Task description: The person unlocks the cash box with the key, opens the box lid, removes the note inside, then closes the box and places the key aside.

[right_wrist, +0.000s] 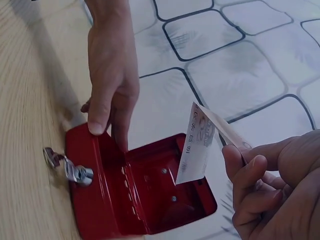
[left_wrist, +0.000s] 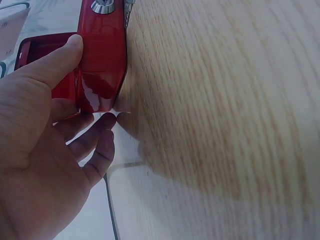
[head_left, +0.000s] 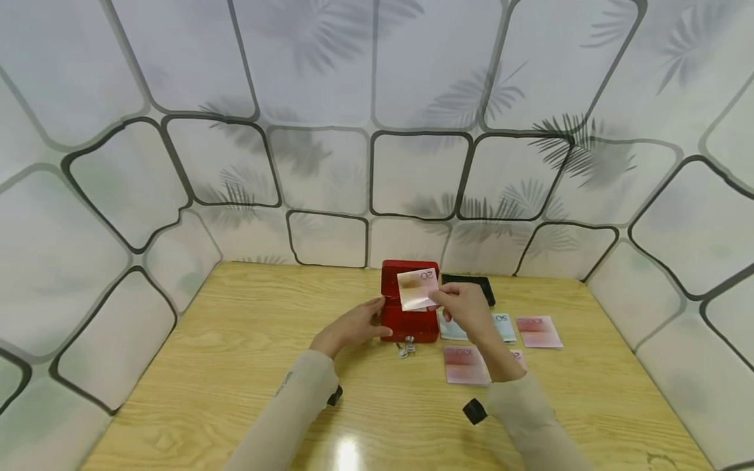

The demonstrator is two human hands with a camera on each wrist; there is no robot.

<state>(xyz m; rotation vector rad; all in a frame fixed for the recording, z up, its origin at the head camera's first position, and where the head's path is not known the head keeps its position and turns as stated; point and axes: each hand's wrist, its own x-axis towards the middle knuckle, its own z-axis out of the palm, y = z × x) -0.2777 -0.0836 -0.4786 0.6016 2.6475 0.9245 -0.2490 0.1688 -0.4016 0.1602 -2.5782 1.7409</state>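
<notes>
Folded banknote [head_left: 417, 289] over the open red box [head_left: 409, 329], near the table's [head_left: 253, 366] far edge
Fingers of the right hand [head_left: 469, 310] pinch its edge; those of the left hand [head_left: 352, 326] grasp the box's left end. It is better to keep the box steady and the fold flat.

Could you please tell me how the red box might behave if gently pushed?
The red box would probably slide rather than roll, since it sits flat on the table. Its raised lid might make it apt to tip backward. The keys at its front lock would likely jiggle.
</notes>
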